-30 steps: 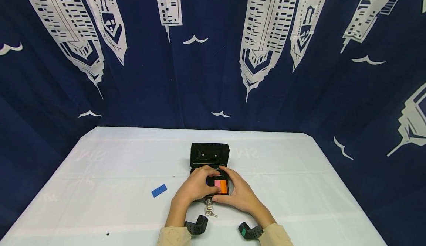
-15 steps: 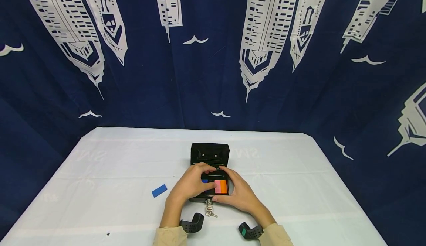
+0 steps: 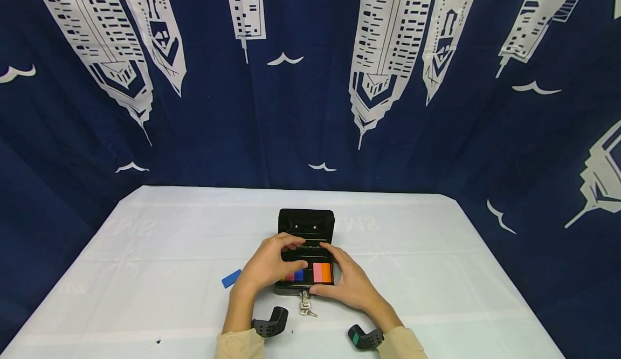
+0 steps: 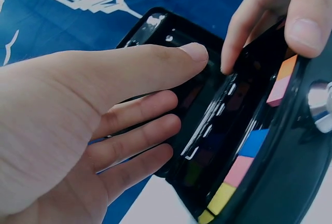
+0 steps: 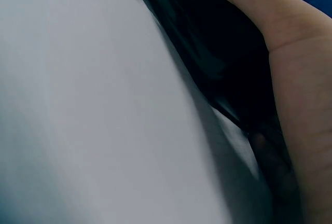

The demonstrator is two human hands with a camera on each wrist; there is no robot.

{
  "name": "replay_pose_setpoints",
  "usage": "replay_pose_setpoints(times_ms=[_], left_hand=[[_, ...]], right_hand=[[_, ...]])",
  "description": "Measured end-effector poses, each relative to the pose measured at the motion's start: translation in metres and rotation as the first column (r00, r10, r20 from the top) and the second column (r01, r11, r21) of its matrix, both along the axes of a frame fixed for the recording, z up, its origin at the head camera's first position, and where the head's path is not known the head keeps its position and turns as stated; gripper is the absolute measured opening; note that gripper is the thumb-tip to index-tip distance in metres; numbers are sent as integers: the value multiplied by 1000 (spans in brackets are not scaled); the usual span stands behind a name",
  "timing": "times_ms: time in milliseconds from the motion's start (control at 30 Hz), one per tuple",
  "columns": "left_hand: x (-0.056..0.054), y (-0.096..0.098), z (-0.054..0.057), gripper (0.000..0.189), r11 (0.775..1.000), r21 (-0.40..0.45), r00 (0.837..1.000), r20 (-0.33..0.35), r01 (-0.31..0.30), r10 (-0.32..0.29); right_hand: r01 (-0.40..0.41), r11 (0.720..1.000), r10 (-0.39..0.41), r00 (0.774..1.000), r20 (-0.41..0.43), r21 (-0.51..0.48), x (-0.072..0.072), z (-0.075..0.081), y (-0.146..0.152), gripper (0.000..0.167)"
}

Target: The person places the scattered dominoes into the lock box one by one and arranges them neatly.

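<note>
A small black cash box [image 3: 287, 291] stands on the table with its lid [image 3: 306, 223] raised and keys [image 3: 305, 304] hanging at its front lock. Inside, pink [image 3: 317, 273] and orange [image 3: 326, 273] blocks fill part of the right side; blue [image 3: 298, 275], pink and yellow [image 4: 222, 198] blocks sit at the left. My left hand [image 3: 269, 262] hovers over the box's left half, fingers loosely bent, thumb apart, holding nothing. With thumb at the front edge and a finger at the hinge side, my right hand [image 3: 348, 281] grips the box's right end.
A loose blue block [image 3: 231, 278] lies on the white table [image 3: 160, 273], left of the box and partly behind my left wrist. Dark camera bands [image 3: 271, 324] are on both wrists. A navy patterned curtain [image 3: 301, 105] hangs behind the table.
My left hand has shifted left across the box, uncovering the blue and pink blocks inside and now partly covering the loose blue one. The right hand stays where it was.
</note>
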State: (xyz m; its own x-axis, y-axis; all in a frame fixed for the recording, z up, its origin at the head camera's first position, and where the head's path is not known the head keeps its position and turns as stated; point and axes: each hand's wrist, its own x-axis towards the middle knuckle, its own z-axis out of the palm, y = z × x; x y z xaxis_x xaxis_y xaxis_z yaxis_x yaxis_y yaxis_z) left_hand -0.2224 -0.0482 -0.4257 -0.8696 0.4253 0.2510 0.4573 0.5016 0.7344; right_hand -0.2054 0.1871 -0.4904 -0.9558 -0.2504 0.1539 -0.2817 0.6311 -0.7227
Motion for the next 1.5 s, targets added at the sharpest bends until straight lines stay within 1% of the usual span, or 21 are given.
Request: replay_pose_setpoints(times_ms=[167, 333, 600, 833, 1033, 1300, 1500], left_hand=[[1, -6, 2, 44, 1000, 13, 1000, 8, -25, 25], [1, -11, 1, 41, 998, 30, 998, 35, -51, 49], [1, -20, 1, 37, 992, 29, 989, 92, -122, 119], [1, -28, -1, 34, 988, 46, 981, 131, -149, 142], [1, -35, -3, 29, 984, 38, 977, 135, -173, 166], [2, -47, -5, 31, 972, 12, 957, 176, -236, 231], [2, -54, -6, 32, 964, -26, 948, 178, -265, 265]], right_hand=[[8, 1000, -8, 1000, 10, 7, 1, 1, -1, 102], [12, 1000, -12, 1000, 12, 9, 1, 1, -1, 102], [16, 1000, -17, 1000, 23, 19, 0, -1, -1, 102], [20, 999, -21, 999, 29, 26, 0, 0, -1, 101], [19, 1000, -19, 1000, 18, 22, -1, -1, -1, 102], [24, 1000, -24, 1000, 17, 21, 0, -1, -1, 102], [31, 999, -32, 999, 23, 35, -1, -1, -1, 102]])
